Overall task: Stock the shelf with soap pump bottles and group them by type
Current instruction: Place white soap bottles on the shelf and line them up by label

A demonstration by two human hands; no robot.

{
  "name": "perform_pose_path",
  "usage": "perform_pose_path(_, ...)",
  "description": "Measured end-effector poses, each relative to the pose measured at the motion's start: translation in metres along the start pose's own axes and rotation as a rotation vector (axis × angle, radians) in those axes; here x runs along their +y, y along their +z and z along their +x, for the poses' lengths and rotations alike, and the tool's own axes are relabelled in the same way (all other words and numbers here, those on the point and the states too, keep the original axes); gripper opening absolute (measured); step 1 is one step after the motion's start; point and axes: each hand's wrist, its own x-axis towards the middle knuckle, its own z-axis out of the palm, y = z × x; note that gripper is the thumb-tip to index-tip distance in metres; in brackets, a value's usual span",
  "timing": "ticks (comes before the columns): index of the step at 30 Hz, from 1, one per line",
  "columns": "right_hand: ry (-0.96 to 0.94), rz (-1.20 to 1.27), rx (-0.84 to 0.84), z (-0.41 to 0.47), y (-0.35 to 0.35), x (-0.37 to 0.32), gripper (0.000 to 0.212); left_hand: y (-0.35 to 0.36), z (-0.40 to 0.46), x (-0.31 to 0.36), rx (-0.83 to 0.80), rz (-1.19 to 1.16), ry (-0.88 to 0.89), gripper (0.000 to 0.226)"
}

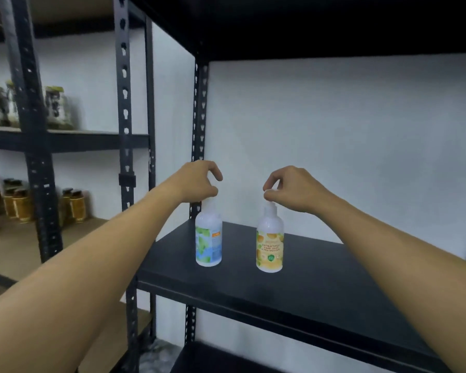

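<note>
Both bottles stand on the shelf (pixel 320 281), apart, presumably one spot per type. Your left hand (pixel 199 181) pinches the blue bottle (pixel 209 238) pump; right hand (pixel 288 188) pinches the yellow bottle (pixel 270 246) pump.

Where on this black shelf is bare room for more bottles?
The black shelf lies bare right of the yellow-label bottle and along its front edge. The blue-label bottle stands near the left upright, so that corner is tight.
</note>
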Motion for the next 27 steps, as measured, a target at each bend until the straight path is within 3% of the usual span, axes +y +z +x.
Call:
perform_pose_path(14, 0.07, -0.026, 0.056, 0.086, 0.056, 0.08, 0.019, 0.056, 0.116, -0.024, 0.016, -0.007, -0.01, 0.03)
perform_pose_path(27, 0.107, 0.01, 0.083, 0.123, 0.091, 0.104, 0.015, 0.086, 0.157, -0.04, 0.021, -0.019, -0.015, 0.03)
